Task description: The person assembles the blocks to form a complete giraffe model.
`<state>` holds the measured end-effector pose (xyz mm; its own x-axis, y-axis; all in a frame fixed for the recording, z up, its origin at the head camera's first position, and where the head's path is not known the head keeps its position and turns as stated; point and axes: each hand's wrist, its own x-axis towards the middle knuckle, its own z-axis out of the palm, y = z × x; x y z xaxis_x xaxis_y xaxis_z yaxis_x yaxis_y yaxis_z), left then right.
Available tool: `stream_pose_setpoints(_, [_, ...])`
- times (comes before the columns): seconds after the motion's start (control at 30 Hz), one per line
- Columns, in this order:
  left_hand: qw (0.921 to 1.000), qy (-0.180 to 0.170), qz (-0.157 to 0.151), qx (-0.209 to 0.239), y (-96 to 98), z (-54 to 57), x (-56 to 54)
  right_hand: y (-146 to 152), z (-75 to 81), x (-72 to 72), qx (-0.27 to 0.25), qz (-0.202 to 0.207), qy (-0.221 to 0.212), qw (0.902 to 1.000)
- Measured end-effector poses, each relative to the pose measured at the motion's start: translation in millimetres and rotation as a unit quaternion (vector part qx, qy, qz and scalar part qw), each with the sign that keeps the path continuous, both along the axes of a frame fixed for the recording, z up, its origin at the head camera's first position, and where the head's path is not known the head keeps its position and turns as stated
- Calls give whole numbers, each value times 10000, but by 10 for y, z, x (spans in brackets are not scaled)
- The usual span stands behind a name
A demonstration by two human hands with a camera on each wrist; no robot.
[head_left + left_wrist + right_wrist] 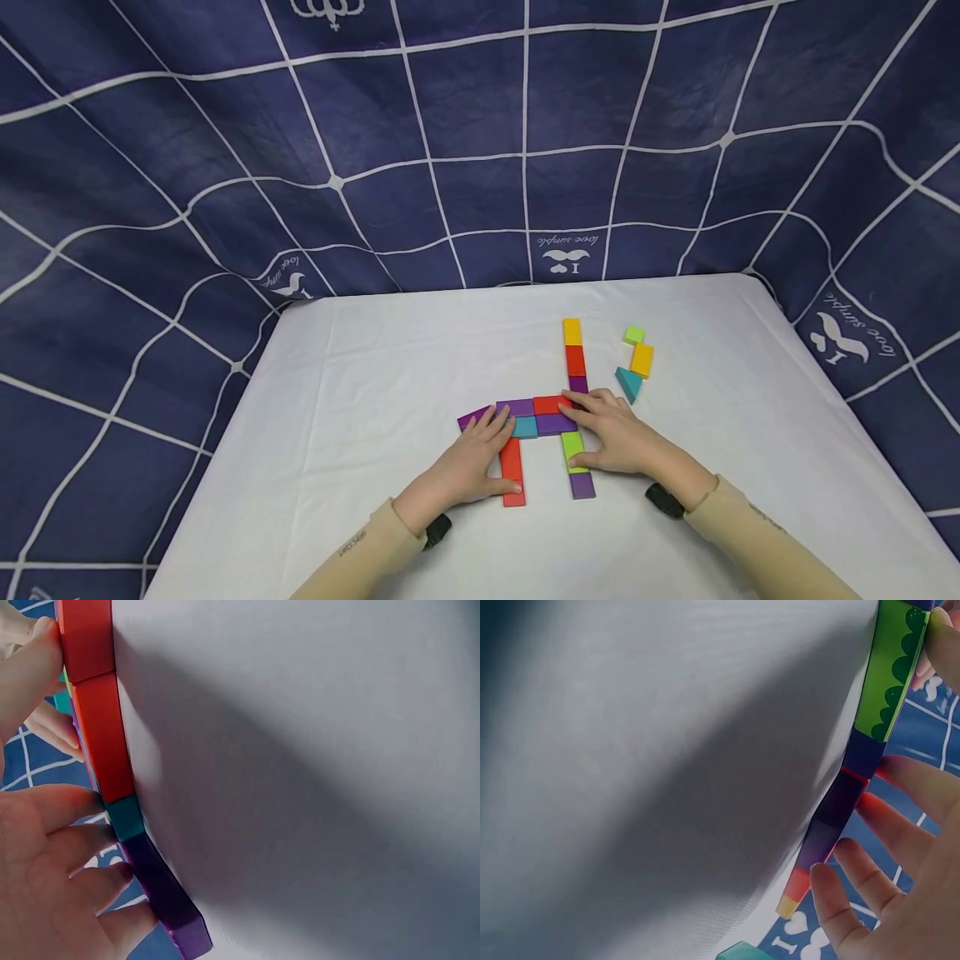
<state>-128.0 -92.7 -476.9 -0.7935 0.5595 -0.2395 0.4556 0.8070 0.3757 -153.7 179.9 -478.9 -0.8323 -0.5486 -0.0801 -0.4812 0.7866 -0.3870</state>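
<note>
Flat coloured blocks lie edge to edge on the white cloth in a shape with a body, two legs and a long neck. My left hand (468, 462) rests spread over its left end. Its fingertips touch the purple block (161, 889) and teal block (126, 817), and its thumb lies on the lower red block (513, 497) of the left leg. My right hand (622, 435) has its fingers at the upper red block (550, 405) and the neck's base, its thumb on the green block (889, 675). Below that is a purple block (582, 486). The neck ends in a yellow block (572, 331).
Right of the neck lie a loose small green block (633, 335), a yellow block (642, 360) and a teal triangle (628, 383). White cloth (375, 358) covers the table. A dark blue grid curtain (480, 108) hangs behind and at both sides.
</note>
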Motion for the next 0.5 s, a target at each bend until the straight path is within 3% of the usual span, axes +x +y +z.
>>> stream_pose_setpoints(0.5, [9999, -38, 83, -54, 24, 38, 114, -9, -15, 99, 73, -21, 128, 9999])
